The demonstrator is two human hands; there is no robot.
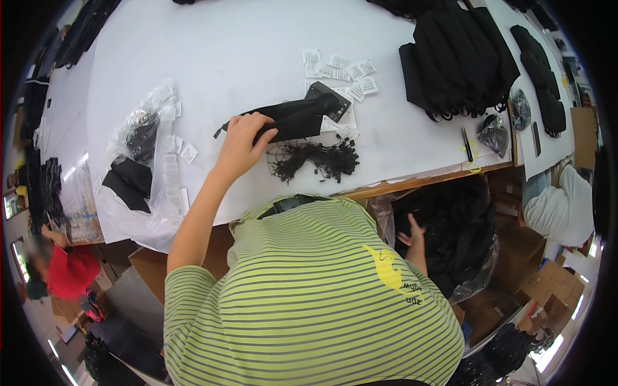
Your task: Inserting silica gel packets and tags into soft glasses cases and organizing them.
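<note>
My left hand rests on the white table in front of me, its fingers bent over a folded black fabric piece, perhaps a pouch. Black cards with small print lie at the far end of the fabric, partly under it. Just nearer to me is a bundle of thin black strings with small tips. Below the table edge on the right, my right hand reaches to a clear plastic bag full of black fabric pieces. Its thumb and fingers are apart, and nothing shows in them.
Small white printed packets lie beyond the fabric. At left are a clear plastic bag and black pieces. A stack of black pouches, thread snips and a bagged black bundle are at right. A person in red is far left.
</note>
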